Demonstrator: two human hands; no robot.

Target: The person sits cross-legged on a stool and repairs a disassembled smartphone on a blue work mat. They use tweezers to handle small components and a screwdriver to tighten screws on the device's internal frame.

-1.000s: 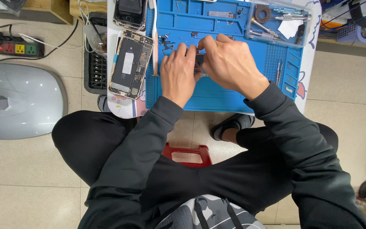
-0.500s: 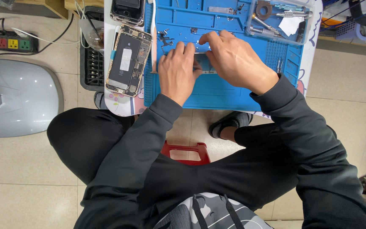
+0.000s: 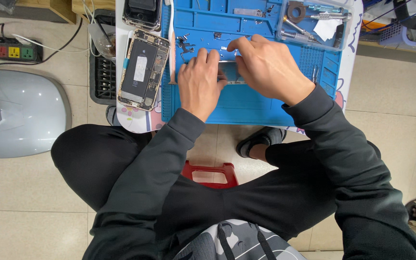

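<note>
From the head view we count two phones: one opened phone body (image 3: 143,70) with its flat battery and metal frame showing, and one dark phone (image 3: 142,11) above it. One blue rubbery work mat (image 3: 246,103) lies under both our hands. Our left hand (image 3: 199,82) and right hand (image 3: 268,67), fingers curled nearly closed, pinch a thin, flat silvery part (image 3: 231,72) between them at the middle of the mat. One clear tray (image 3: 314,19) holds metal tools.

Thin metal phone part (image 3: 231,72) on blue mat.
Flat, silvery, elongated; lies level near mat centre, largely covered by both hands, only middle strip visible.
</note>
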